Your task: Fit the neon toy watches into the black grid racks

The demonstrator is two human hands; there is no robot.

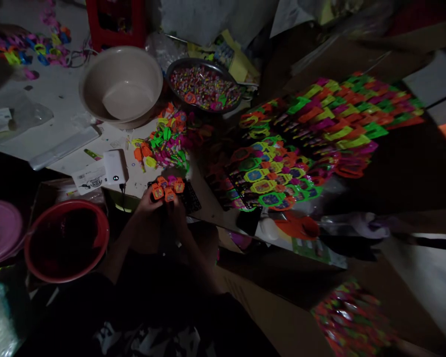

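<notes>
Near the table's front edge, my left hand point(147, 202) is closed around a cluster of orange toy watches point(168, 187) with picture faces. My right hand point(175, 208) grips the same cluster from its lower right; its fingers are partly in shadow. A black perforated tray point(192, 201) lies under and beside the hands. Just beyond them is a loose pile of toy watch parts point(167, 136) in orange, green, yellow and pink. To the right, many finished-looking toy watches point(262, 186) stand in rows on dark trays.
A beige basin point(122, 94) and a metal bowl of small wrapped candies point(204, 84) stand at the back. A white power bank point(113, 167) with a cable lies left of my hands. A red tub point(37, 248) sits below the table's left edge. More bright straps point(342, 109) fill the right side.
</notes>
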